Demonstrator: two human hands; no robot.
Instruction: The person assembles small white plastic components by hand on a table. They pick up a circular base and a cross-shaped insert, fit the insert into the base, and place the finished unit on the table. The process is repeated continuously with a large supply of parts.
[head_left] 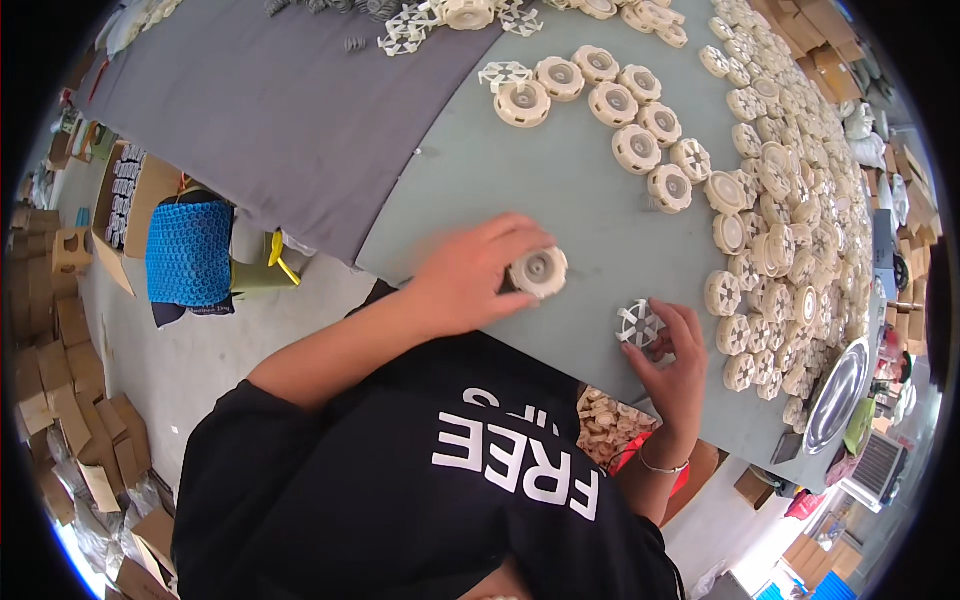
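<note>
Fingers (515, 232) of left hand (470, 272) curved partway open, gripping cream round plastic disc (539, 272) over gray-green counter (560, 200); right hand (680, 362) pinched white spoked plastic ring (637, 324). Brown cardboard box (152, 185), far left, held gray-white pieces (124, 195).

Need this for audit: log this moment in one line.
left hand: grips round cream part; right hand: holds white spoked piece; cream parts: massed right

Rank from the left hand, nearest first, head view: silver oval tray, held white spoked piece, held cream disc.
1. Cream disc, in the left hand.
2. White spoked piece, to the right, in the right hand.
3. Silver oval tray, far right.
</note>
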